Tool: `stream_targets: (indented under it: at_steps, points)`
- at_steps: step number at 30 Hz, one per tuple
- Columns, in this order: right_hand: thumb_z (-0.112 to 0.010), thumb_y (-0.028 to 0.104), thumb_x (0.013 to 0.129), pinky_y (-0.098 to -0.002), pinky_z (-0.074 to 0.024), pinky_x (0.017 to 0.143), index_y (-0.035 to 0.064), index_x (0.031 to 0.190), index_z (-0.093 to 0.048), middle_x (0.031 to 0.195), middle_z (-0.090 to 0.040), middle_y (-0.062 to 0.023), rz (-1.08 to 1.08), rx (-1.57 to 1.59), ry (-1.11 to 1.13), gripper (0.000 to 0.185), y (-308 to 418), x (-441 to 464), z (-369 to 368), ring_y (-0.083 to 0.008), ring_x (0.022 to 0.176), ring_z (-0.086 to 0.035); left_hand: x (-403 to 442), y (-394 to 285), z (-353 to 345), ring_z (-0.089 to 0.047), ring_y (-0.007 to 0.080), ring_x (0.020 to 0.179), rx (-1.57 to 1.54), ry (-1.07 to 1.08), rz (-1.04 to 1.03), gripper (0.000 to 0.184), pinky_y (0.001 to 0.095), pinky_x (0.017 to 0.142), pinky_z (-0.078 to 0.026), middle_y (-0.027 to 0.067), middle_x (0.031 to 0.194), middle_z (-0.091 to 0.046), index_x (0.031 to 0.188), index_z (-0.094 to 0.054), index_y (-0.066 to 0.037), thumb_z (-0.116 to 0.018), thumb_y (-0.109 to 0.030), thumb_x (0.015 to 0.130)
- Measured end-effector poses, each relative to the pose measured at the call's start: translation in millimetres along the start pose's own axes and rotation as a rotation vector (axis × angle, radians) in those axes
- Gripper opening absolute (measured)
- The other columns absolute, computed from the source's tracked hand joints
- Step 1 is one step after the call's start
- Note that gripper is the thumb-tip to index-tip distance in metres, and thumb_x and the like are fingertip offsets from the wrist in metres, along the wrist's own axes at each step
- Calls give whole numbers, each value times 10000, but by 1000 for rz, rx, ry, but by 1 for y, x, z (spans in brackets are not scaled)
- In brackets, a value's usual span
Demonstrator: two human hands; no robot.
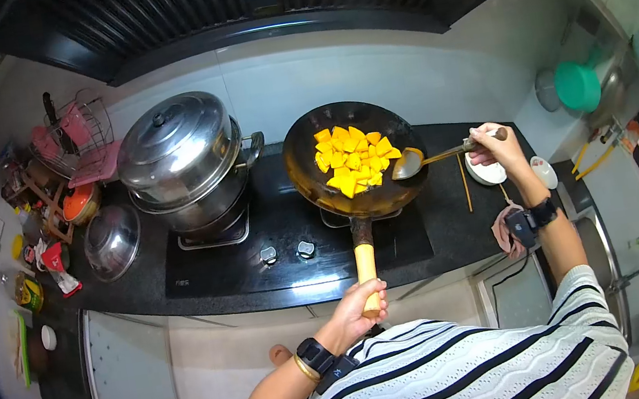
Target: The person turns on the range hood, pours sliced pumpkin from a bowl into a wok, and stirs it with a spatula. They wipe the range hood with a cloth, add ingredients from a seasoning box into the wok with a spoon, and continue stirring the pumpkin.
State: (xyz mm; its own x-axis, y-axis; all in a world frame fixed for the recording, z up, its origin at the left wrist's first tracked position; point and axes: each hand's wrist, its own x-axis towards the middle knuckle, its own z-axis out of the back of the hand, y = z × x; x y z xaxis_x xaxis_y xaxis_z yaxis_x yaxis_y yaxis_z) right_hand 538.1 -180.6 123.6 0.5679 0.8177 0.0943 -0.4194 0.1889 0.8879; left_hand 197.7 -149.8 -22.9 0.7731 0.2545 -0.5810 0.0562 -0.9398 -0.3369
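A dark wok (308,180) sits over the right burner, with several orange-yellow chunks, perhaps pumpkin (351,160), heaped in its middle. My left hand (359,307) is wrapped round the wok's pale wooden handle (365,263), near its end. In my right hand (491,147) is a long-handled ladle (445,154), gripped by the far part of its handle. The ladle's bowl is over the right side of the wok, just beside the chunks. Whether it touches the wok I cannot tell.
A large lidded steamer pot (179,158) stands on the left burner. Left of it lie a metal lid (113,243) and an orange pot (81,204). A white bowl (485,171) and a pink cloth (506,229) are on the counter at right, near the sink (593,241).
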Motion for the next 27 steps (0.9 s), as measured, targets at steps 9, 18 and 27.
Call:
stream_targets:
  at_steps: [9,18,27]
  points:
    - [-536,144,865,-244,-529,606,28,956,-585,856,-641,-123,115,437,89,156,-65,14,-112,-194,718,-656,2,-5,7,-514,121,557,40,26,18,189,267,476,-421,4,658,-521,839,-470,-114,-640,-105,758]
    - [-578,111,825,-249,-502,657,23,891,-619,853,-639,-59,522,-35,316,118,8,-36,-39,-135,746,-619,-4,-2,-1,-490,86,559,47,-2,1,192,238,504,-394,-18,675,-515,882,-485,-111,-633,-101,760]
    - [-524,479,835,-260,-529,482,8,946,-533,749,-630,-174,-211,207,192,484,-3,21,-13,-210,588,-651,4,3,2,-510,122,546,-8,13,0,182,267,486,-426,7,658,-518,837,-474,-101,-638,-93,758]
